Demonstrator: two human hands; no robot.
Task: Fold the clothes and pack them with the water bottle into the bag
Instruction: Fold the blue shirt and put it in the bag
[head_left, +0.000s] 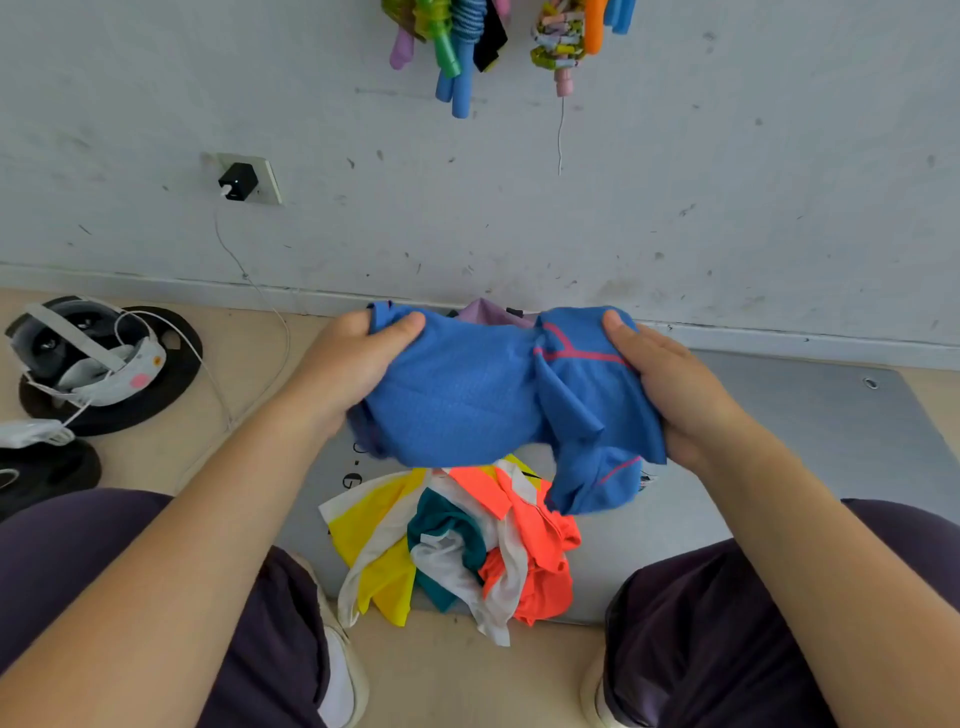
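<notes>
To my left a headset (85, 353) rests on a black weight plate (171, 384); a charger (238, 182) sits in the wall socket, and skipping ropes (457, 47) hang above.

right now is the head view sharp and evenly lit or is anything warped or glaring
Head view: soft, even light, no glare; the blue shirt held by the left hand and right hand is sharp; the wide lens bows the baseboard and stretches the forearms at the lower corners.

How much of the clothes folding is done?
Nothing looks folded yet. The left hand and right hand both grip a bunched blue mesh shirt with pink seams. A crumpled pile of yellow, teal, white and orange clothes waits on the grey mat. No bottle is visible, so packing remains.
</notes>
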